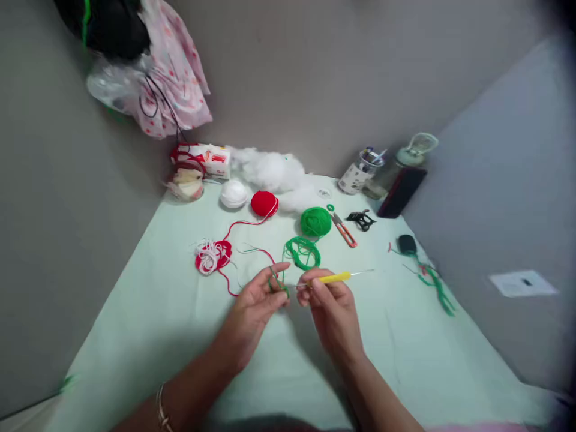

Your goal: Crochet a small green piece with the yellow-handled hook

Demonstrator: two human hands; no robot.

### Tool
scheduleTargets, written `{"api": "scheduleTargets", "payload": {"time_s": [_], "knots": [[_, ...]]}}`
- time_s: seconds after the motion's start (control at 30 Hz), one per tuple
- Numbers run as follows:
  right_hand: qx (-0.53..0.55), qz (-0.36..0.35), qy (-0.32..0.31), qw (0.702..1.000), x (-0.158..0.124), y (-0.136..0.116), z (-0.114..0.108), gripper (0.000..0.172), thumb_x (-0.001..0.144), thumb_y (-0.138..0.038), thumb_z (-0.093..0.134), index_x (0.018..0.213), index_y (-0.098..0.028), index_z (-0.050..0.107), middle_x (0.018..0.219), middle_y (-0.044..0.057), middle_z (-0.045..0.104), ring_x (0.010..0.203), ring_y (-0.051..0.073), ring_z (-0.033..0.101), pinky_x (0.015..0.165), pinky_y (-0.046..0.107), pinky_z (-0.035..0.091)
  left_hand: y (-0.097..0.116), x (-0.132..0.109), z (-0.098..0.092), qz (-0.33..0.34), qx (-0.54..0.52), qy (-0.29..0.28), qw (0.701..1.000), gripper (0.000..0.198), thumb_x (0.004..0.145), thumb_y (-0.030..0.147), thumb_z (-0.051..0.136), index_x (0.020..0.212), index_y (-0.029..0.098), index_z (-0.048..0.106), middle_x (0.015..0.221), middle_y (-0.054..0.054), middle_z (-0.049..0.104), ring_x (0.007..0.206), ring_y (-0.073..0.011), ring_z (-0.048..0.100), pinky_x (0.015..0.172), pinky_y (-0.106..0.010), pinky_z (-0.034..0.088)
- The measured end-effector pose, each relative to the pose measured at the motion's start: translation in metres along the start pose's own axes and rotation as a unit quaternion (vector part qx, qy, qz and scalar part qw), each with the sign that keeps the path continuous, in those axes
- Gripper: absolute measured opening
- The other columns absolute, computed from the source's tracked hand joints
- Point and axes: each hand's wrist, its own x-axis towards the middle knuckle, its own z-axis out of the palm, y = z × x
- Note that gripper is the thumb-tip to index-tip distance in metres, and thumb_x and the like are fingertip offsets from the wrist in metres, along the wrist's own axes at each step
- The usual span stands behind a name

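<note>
My left hand [261, 298] pinches a strand of green yarn [278, 284] between thumb and fingers, just above the pale green table [157, 312]. My right hand [330, 303] is closed on a yellow-handled crochet hook [335, 277], whose metal tip points left toward the yarn in my left hand. The strand leads back to a loose green coil [302, 252] and a green yarn ball [315, 221] behind my hands.
A red yarn ball [264, 203], a white ball [233, 194], white stuffing [270, 170], a red and white yarn tangle [212, 255], orange snips [344, 230], a black clip [361, 219], a cup of tools [360, 171], a bottle [414, 157] and green scraps [434, 287] lie around.
</note>
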Motion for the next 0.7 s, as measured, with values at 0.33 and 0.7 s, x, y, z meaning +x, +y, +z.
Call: {"api": "scheduleTargets", "payload": {"time_s": [0.33,0.7], "knots": [[-0.028,-0.051,0.034,0.998,0.0,-0.002,-0.004,0.02,0.087,-0.044,0.086,0.088,-0.024,0.085,0.084,0.001,0.07,0.065,0.01,0.062,0.063,0.024,0.053,0.01,-0.002,0.001,-0.051,-0.034,-0.038,0.997,0.056,0.075,0.023,0.095,0.129,0.017,0.079,0.085,-0.001,0.064,0.077,-0.012,0.058,0.083,-0.028,0.045],[-0.084,-0.065,-0.049,0.993,0.001,0.0,-0.003,0.015,0.094,-0.039,0.079,0.091,-0.026,0.085,0.089,0.004,0.076,0.076,0.014,0.065,0.066,0.025,0.053,0.002,0.0,-0.002,0.011,0.093,-0.016,0.995,0.04,0.08,0.028,0.09,0.118,0.02,0.079,0.086,-0.001,0.064,0.086,-0.0166,0.06,0.086,-0.03,0.045]]}}
